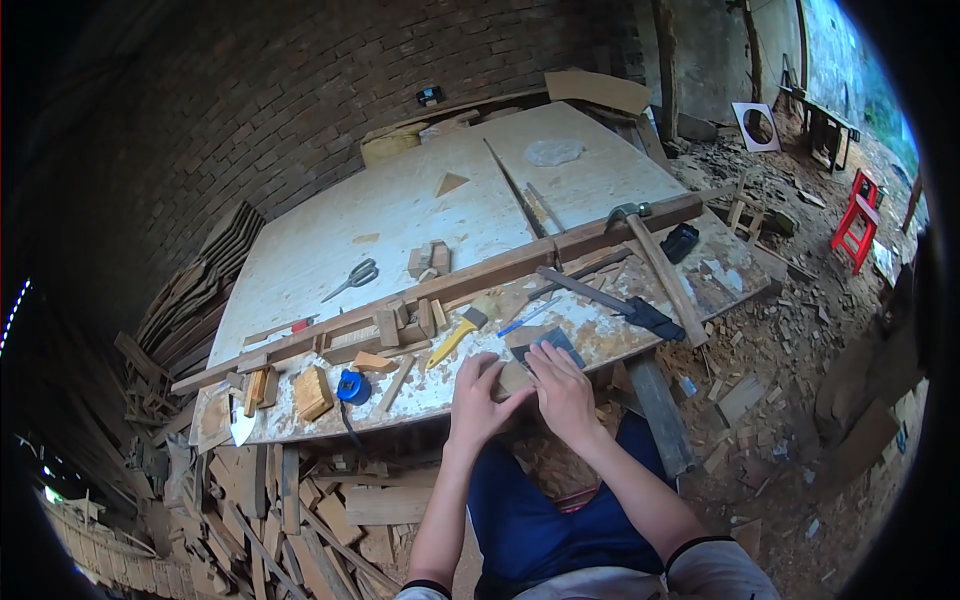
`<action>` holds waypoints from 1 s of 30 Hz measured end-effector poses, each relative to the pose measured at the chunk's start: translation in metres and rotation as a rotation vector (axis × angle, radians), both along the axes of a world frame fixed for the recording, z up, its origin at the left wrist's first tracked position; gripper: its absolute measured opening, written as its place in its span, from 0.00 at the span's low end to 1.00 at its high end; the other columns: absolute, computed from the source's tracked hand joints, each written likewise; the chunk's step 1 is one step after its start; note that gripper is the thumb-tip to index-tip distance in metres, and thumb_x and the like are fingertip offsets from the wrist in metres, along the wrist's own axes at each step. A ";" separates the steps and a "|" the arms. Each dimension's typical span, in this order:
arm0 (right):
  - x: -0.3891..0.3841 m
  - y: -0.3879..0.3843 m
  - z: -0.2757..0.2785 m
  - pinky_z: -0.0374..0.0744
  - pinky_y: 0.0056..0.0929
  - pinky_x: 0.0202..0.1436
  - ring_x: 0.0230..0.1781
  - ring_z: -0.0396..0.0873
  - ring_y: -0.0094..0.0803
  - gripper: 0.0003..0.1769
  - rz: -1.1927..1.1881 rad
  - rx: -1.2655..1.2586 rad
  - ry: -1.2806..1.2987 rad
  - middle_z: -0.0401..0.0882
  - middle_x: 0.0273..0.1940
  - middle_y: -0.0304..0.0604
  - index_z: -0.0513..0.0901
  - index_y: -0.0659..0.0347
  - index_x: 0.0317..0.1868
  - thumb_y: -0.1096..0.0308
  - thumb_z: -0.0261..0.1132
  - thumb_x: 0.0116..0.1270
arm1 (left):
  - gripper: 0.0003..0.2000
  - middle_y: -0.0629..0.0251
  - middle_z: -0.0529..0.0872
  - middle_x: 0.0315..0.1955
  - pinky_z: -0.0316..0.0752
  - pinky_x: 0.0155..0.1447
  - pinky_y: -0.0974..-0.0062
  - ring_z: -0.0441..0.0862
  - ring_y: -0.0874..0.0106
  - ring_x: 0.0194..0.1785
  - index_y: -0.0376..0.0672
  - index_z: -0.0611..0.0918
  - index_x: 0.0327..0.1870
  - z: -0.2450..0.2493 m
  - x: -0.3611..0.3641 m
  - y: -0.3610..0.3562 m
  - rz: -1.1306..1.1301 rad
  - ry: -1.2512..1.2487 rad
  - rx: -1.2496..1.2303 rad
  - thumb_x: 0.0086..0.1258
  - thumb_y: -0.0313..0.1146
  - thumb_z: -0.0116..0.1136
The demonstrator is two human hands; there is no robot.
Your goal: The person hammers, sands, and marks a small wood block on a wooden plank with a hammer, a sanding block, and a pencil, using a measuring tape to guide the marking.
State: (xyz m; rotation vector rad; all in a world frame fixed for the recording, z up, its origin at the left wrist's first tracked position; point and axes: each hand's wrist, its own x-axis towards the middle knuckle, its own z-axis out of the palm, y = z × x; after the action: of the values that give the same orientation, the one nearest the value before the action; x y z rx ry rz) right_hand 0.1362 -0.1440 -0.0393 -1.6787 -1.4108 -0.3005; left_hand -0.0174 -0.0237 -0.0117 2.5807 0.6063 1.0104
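Observation:
At the front edge of the workbench [400,398], my left hand [478,398] holds a small wooden block [513,381] from its left side, thumb along its near edge. My right hand [562,392] lies at the block's right side, its fingers reaching over a dark flat sheet [556,345]. Whether the right fingers press on the block or on the sheet cannot be made out. Just left of and behind the hands lies a yellow-handled brush [455,338]. A blue pen-like tool [512,326] rests behind the sheet.
A long wooden beam [460,288] crosses the bench. On the right are a hammer [665,275] and a dark-handled tool [640,315]. Scissors [355,278], a blue tape roll [353,387] and wood blocks [312,393] lie left. A red stool [856,222] stands far right.

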 end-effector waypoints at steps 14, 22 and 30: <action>-0.001 -0.016 0.000 0.75 0.55 0.84 0.80 0.79 0.54 0.27 0.022 0.067 0.010 0.85 0.75 0.54 0.85 0.65 0.73 0.75 0.69 0.74 | 0.30 0.49 0.92 0.57 0.77 0.79 0.52 0.84 0.50 0.73 0.35 0.90 0.56 0.003 0.003 -0.013 0.080 -0.045 -0.137 0.57 0.43 0.92; 0.011 -0.012 0.016 0.77 0.55 0.82 0.79 0.79 0.58 0.25 -0.038 0.122 -0.008 0.84 0.77 0.51 0.86 0.64 0.73 0.74 0.66 0.77 | 0.23 0.51 0.94 0.43 0.85 0.51 0.65 0.93 0.62 0.45 0.37 0.87 0.58 0.000 0.025 -0.014 0.041 -0.220 -0.383 0.67 0.33 0.86; 0.014 0.013 0.036 0.74 0.58 0.85 0.81 0.77 0.57 0.29 0.144 0.078 -0.092 0.83 0.77 0.53 0.84 0.65 0.74 0.75 0.66 0.74 | 0.16 0.63 0.86 0.25 0.78 0.38 0.74 0.78 0.76 0.28 0.37 0.90 0.55 0.000 0.035 0.000 0.060 -0.287 -0.380 0.70 0.29 0.81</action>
State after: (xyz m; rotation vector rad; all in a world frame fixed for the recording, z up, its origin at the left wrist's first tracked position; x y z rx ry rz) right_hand 0.1499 -0.1311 -0.0029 -1.5079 -1.5596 -0.3499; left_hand 0.0181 -0.0237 -0.0117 2.0559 0.7210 1.1329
